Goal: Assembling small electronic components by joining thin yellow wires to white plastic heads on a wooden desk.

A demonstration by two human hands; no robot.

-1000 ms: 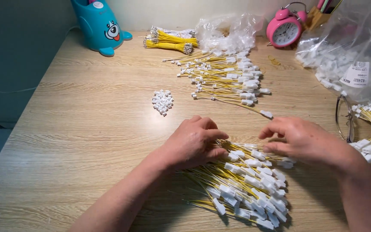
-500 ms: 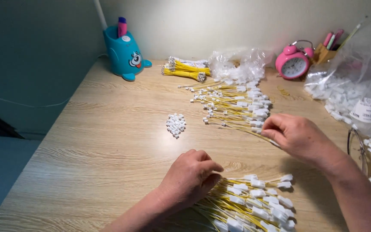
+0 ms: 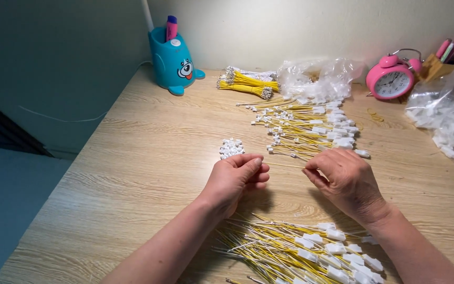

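My left hand [image 3: 235, 179] and right hand [image 3: 345, 179] pinch one yellow wire [image 3: 285, 165]; the blue holder [image 3: 173, 63] holds a marker [image 3: 171, 27].

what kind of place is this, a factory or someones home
Most likely a home desk used for piecework. A wooden table holds a pink alarm clock and a blue cartoon pen holder, beside piles of yellow wires with white connectors.
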